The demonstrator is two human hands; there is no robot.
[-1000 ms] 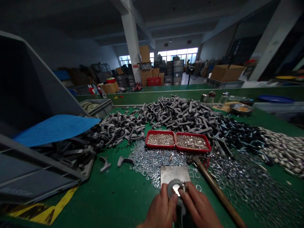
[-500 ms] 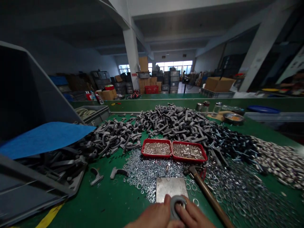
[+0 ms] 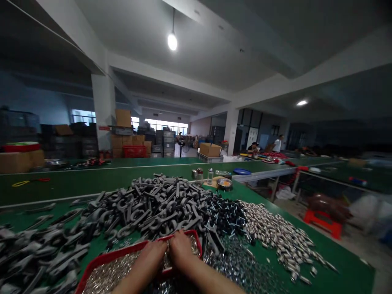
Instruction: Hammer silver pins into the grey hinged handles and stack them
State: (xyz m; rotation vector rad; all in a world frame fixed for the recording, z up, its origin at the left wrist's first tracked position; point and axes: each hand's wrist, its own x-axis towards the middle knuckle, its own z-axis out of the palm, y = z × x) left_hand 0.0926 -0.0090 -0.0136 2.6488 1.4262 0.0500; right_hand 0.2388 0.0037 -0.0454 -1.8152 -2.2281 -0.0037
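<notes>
Our L grip (image 3: 142, 261) & R grip (image 3: 183, 250) were down in red tray (image 3: 116, 256) of silver bits (image 3: 107, 277); couldn't tell if clenched or holding anything.

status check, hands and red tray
Left hand, right hand: both in small silver metal parts, in red plastic tray. Grey hook-shaped castings piled just past tray rim.

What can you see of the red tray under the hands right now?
The red tray is shallow and looks like plastic, with a low raised rim and a rounded corner at the far right. It sits on the green bench top, and the bottom of the view cuts off its near part. It is filled with small silver metal parts, too small to identify. The left hand and right hand are over it, near the far rim, with the fingers among the parts. Grey cast pieces lie close along its far side.
</notes>
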